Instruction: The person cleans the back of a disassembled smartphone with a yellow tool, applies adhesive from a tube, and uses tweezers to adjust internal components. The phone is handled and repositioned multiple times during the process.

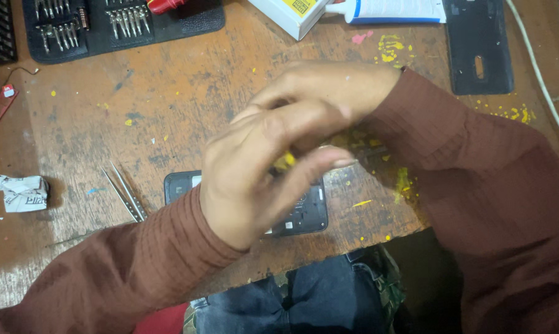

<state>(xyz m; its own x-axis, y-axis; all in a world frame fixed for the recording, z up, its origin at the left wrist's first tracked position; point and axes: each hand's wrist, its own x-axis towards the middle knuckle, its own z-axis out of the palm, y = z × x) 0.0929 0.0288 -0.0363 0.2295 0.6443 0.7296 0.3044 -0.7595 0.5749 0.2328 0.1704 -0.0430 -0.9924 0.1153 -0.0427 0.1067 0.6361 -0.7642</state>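
Two hands meet above the near edge of the desk [168, 99] as we look down on our own work; our left hand [261, 176] lies across the front, fingers curled and pinching a small yellow scrap [285, 161] against the thumb; our right hand [329, 86] sits just behind it, fingers folded in, though we cannot tell whether it grips anything; beneath both, near the desk's front edge, lies a dark opened phone [304, 213], largely hidden by the left hand; a pair of metal tweezers [126, 192] rests just to its left; a crumpled paper [22, 192] lies towards the left edge; a black screwdriver-bit case [118, 25] occupies the far left corner; a glue tube [391, 10] and a black phone cover [477, 46] lie along the far edge.
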